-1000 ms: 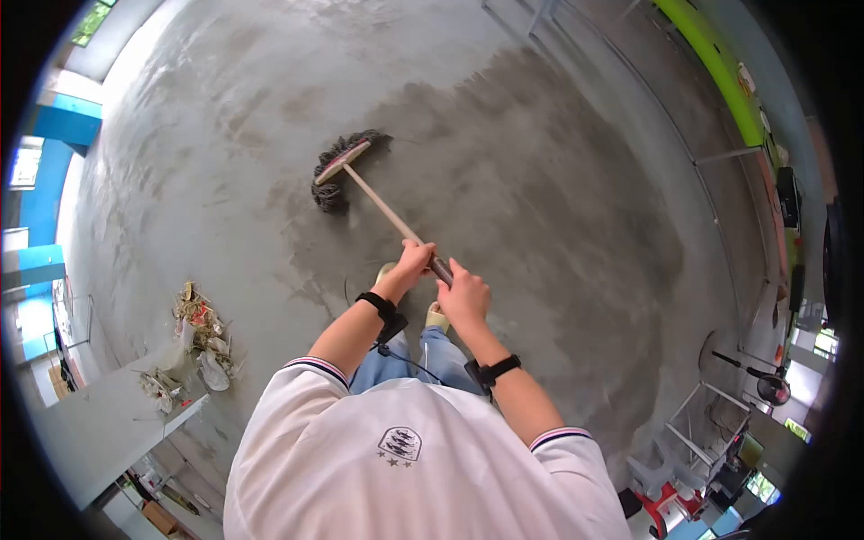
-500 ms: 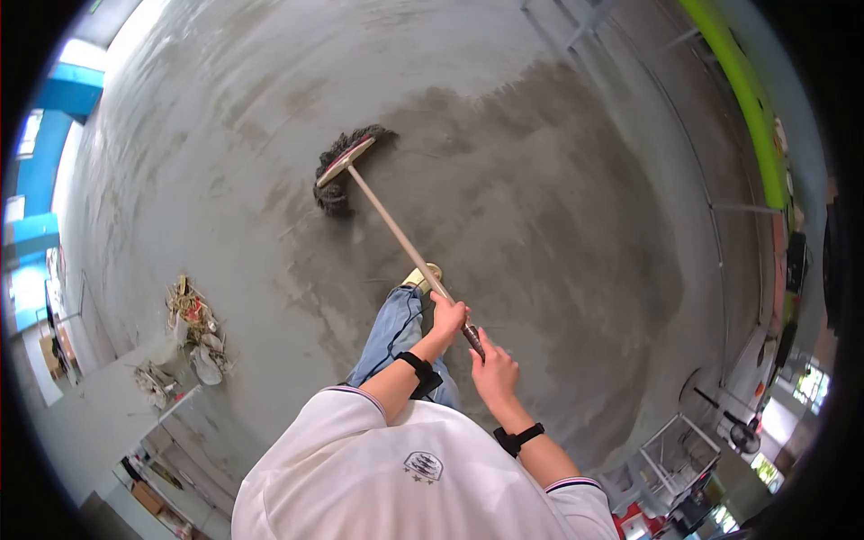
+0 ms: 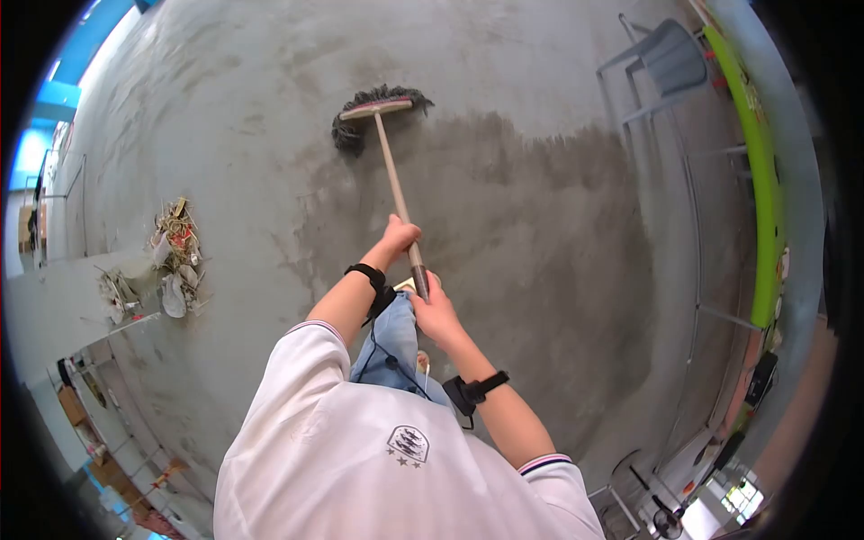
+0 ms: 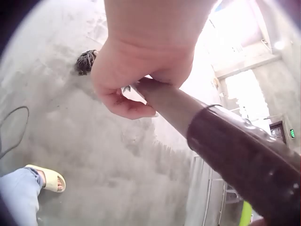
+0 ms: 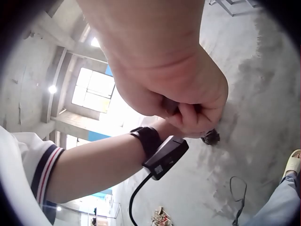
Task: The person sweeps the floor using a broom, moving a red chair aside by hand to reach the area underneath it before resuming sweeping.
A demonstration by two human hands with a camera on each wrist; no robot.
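Observation:
A mop point(image 3: 393, 166) with a pale wooden pole and a dark brown end grip point(image 4: 244, 155) reaches forward over the floor in the head view. Its grey string head point(image 3: 349, 135) lies spread on the concrete under a light crossbar. My left hand point(image 3: 399, 236) grips the pole partway down, above the brown grip. Nearer my body, my right hand point(image 3: 436, 310) holds the brown end; in the right wrist view the fingers of the right hand point(image 5: 174, 89) curl round it, hiding most of it. Dark wet concrete point(image 3: 504, 252) spreads right of the pole.
A heap of straw and plastic litter point(image 3: 175, 256) lies on the floor at left. A grey chair point(image 3: 670, 58) stands at the far right, near a lime-green edge point(image 3: 760, 198). A yellow slipper point(image 4: 54, 180) shows on one foot. A fan point(image 3: 666, 522) is at lower right.
The mop head has gone farther forward and slightly right, its crossbar now nearly level in view. The camera view has shifted, bringing the chair into sight. Both hands keep hold of the pole.

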